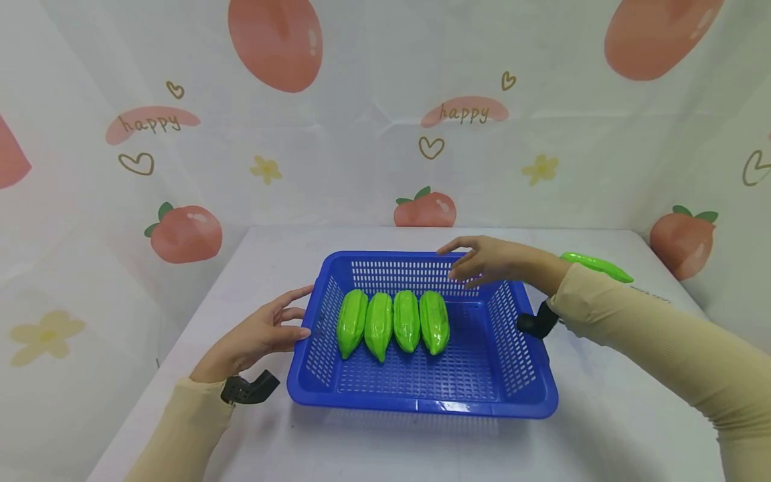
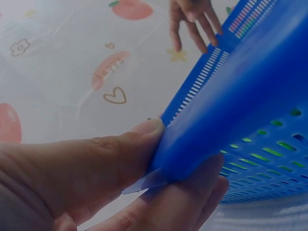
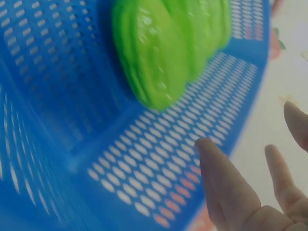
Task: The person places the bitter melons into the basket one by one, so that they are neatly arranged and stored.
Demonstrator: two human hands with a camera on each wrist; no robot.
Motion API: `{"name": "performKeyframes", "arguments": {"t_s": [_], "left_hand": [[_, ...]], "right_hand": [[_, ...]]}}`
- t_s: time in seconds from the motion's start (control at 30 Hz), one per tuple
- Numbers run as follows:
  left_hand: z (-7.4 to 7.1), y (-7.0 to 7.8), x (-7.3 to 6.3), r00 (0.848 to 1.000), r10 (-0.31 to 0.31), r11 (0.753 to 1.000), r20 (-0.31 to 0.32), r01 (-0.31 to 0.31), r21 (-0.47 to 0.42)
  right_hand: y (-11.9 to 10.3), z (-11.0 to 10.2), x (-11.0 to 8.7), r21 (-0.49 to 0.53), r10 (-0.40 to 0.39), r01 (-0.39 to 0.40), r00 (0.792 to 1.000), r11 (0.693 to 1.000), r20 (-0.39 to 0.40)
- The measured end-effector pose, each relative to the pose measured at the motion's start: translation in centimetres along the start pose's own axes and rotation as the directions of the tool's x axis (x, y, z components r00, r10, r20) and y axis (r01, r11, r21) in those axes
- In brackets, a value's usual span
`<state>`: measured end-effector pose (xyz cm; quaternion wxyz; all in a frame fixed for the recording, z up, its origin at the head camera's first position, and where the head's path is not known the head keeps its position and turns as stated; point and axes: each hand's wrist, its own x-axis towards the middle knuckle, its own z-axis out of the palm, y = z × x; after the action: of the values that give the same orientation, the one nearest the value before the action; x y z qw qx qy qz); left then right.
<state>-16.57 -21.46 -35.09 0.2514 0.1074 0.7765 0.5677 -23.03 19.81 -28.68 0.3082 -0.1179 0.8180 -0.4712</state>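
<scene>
A blue plastic basket (image 1: pixel 421 406) with slotted walls stands on the white table. Inside it, several glossy green ridged vegetables (image 1: pixel 378 325), pointed at the ends, lie side by side left of the middle. My left hand (image 1: pixel 262 338) grips the basket's left rim; in the left wrist view, the thumb (image 2: pixel 137 134) lies on one side of the rim and the fingers on the other. Over the back right of the basket is my right hand (image 1: pixel 490 260), fingers spread and holding nothing. Its fingers (image 3: pixel 226 185) overlap the slotted wall in the right wrist view.
Another green ridged vegetable (image 1: pixel 602 268) lies on the table (image 1: pixel 361 452) to the right of the basket, partly hidden by the right forearm. A white cloth (image 1: pixel 361 161) printed with fruit and hearts hangs behind the table.
</scene>
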Motion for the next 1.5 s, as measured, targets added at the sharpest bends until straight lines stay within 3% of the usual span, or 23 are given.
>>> {"name": "performKeyframes", "arguments": {"t_s": [0.33, 0.6, 0.97, 1.17, 1.4, 1.5], "left_hand": [[0.0, 0.0, 0.0, 1.000, -0.007, 1.000, -0.008, 0.007, 0.006], [-0.1, -0.1, 0.0, 1.000, -0.001, 1.000, -0.005, 0.002, 0.004], [-0.1, -0.3, 0.1, 1.000, 0.001, 1.000, -0.001, -0.001, -0.004], [0.0, -0.4, 0.2, 1.000, -0.008, 1.000, -0.010, 0.008, -0.009], [-0.1, -0.3, 0.1, 1.000, -0.004, 1.000, -0.007, 0.004, -0.007], [-0.1, -0.2, 0.1, 1.000, -0.001, 1.000, -0.006, 0.001, -0.015]], "right_hand": [[-0.8, -4.5, -3.3, 0.024, -0.051, 0.054, 0.993, 0.998, -0.104], [0.7, -8.3, -5.2, 0.042, -0.126, 0.141, 0.960, 0.989, -0.252], [6.4, -13.0, -7.5, 0.183, -0.236, 0.337, 0.875, 0.924, -0.422], [10.5, -14.5, -8.5, 0.278, -0.265, 0.420, 0.849, 0.864, -0.458], [14.7, -15.3, -9.2, 0.264, -0.223, 0.394, 0.835, 0.880, -0.503], [16.1, -15.2, -9.4, 0.236, -0.198, 0.363, 0.830, 0.901, -0.521]]}}
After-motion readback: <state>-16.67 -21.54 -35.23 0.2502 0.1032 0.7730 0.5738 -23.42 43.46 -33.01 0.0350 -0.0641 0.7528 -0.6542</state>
